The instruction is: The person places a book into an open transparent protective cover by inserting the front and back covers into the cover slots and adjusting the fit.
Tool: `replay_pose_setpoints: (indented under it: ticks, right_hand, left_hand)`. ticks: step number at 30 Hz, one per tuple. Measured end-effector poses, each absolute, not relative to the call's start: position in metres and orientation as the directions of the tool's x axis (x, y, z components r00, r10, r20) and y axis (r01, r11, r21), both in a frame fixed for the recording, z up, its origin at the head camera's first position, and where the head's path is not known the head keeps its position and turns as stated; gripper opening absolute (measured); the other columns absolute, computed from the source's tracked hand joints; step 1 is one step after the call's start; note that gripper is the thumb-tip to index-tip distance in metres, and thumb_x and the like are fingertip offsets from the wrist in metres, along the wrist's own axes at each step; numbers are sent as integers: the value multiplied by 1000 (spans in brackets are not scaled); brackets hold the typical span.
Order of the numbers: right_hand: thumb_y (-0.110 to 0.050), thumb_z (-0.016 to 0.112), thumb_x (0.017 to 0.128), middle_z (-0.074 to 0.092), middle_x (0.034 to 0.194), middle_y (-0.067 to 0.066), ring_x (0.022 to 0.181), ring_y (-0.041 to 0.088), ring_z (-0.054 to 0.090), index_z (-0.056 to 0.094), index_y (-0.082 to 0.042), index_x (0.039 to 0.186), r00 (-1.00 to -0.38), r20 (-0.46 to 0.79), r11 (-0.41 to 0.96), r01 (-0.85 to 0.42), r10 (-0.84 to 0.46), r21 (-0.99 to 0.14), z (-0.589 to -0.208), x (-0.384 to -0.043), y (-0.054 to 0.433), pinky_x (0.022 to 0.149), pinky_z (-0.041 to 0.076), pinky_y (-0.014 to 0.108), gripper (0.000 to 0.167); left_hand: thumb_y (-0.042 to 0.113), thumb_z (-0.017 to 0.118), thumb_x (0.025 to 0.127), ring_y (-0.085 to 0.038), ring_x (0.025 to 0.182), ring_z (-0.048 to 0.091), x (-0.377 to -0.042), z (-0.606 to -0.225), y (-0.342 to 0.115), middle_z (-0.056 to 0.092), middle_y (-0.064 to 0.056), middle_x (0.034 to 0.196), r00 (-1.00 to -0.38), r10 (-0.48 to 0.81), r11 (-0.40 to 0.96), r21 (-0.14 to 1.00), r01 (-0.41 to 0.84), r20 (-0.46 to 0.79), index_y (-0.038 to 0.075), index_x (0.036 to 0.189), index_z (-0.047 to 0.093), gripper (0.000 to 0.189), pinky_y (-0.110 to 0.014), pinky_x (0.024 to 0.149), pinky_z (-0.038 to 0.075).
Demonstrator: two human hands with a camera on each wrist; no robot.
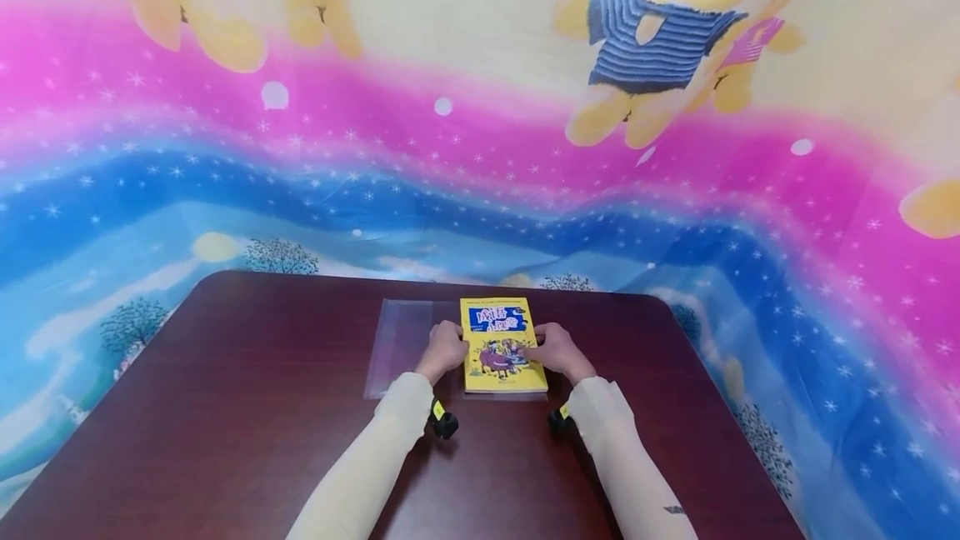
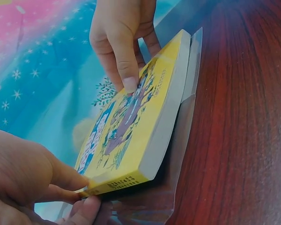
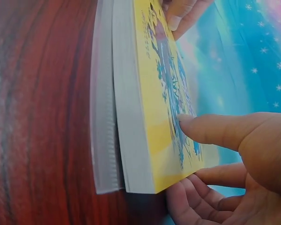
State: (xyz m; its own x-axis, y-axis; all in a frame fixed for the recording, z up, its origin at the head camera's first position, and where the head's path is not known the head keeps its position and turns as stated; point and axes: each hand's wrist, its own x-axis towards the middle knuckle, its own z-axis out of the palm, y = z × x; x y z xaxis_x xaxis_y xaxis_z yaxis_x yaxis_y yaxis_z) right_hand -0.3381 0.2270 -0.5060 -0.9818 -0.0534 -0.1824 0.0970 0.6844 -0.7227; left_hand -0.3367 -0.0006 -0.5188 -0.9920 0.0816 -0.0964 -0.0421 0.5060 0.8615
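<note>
A thick yellow book (image 1: 504, 377) with a blue title panel and a cartoon picture lies front up over a clear plastic book cover (image 1: 401, 348). One part of the clear cover spreads out to the left; its edge also shows beneath the pages. My left hand (image 1: 446, 348) pinches the book at its spine, fingers low, as the left wrist view shows. Opposite, my right hand (image 1: 561, 350) holds the other long side, with its thumb (image 3: 210, 129) on the front and its fingers curled at the edge. The book's left side looks slightly raised above the plastic.
The dark reddish wooden table (image 1: 225, 407) extends around the book on every side. Behind it hangs a colourful cloth (image 1: 480, 148) with bears and snowflakes. A black wrist device (image 1: 444, 423) sits at the left cuff, another (image 1: 558, 421) at the right.
</note>
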Motion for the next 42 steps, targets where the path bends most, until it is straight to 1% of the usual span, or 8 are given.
replay_pose_setpoints:
  ticks: [9, 15, 22, 28, 32, 36, 39, 42]
  right_hand:
    - [-22, 77, 92, 70, 107, 13, 83, 21, 67, 65, 2, 128, -984, -170, 693, 90, -47, -715, -504, -335, 229, 86, 60, 40, 46]
    - [-23, 75, 94, 71, 104, 12, 83, 20, 66, 66, 3, 127, -986, -151, 695, 61, -69, -716, -502, -334, 231, 83, 58, 39, 43]
    - [-27, 75, 94, 72, 103, 11, 81, 19, 66, 66, 2, 130, -984, -164, 695, 74, -63, -716, -503, -332, 231, 82, 58, 37, 47]
    - [-28, 75, 94, 72, 101, 10, 79, 19, 67, 65, 2, 130, -982, -176, 694, 79, -69, -716, -500, -330, 230, 81, 59, 36, 48]
    - [-27, 74, 95, 72, 105, 12, 81, 19, 67, 63, 2, 133, -982, -176, 684, 82, -69, -725, -500, -331, 229, 82, 60, 37, 50]
    - [-27, 72, 96, 71, 112, 14, 87, 20, 68, 60, 2, 137, -984, -170, 686, 82, -62, -723, -500, -332, 229, 88, 59, 41, 52]
    - [-29, 70, 97, 70, 114, 16, 89, 21, 67, 58, 3, 139, -985, -162, 708, 76, -55, -702, -498, -331, 228, 92, 57, 44, 54]
    - [-30, 69, 98, 68, 114, 16, 89, 22, 65, 59, 4, 137, -986, -157, 716, 71, -55, -695, -497, -329, 227, 93, 56, 44, 52]
  left_hand:
    - [8, 65, 98, -23, 76, 59, -334, -517, -2, 60, -12, 87, -993, 87, 496, 868, -27, -81, -6, 103, 73, 16, -26, 58, 49]
    - [10, 66, 98, -24, 89, 56, -336, -518, -4, 59, -12, 93, -994, 77, 487, 873, -30, -77, -4, 101, 75, 17, -26, 62, 49]
    - [9, 67, 96, -21, 76, 63, -334, -518, -6, 67, -11, 89, -994, 79, 482, 876, -24, -71, -3, 97, 77, 16, -26, 59, 49]
    - [10, 68, 95, -19, 80, 61, -334, -517, -7, 67, -10, 93, -995, 58, 490, 871, -40, -79, -3, 97, 77, 16, -28, 68, 51]
    - [9, 68, 96, -20, 76, 62, -335, -517, -8, 67, -12, 92, -996, 50, 484, 874, -42, -76, -3, 96, 77, 15, -27, 63, 50]
    - [8, 67, 96, -20, 75, 62, -335, -518, -9, 69, -16, 100, -996, 48, 470, 882, -39, -69, -5, 108, 75, 20, -26, 59, 49]
    - [7, 66, 95, -20, 80, 63, -336, -521, -9, 69, -18, 111, -997, 56, 483, 876, -22, -55, -6, 121, 71, 29, -28, 64, 51]
    - [7, 67, 95, -21, 83, 64, -336, -523, -8, 69, -18, 112, -995, 85, 484, 875, 0, -47, -7, 126, 67, 34, -31, 71, 56]
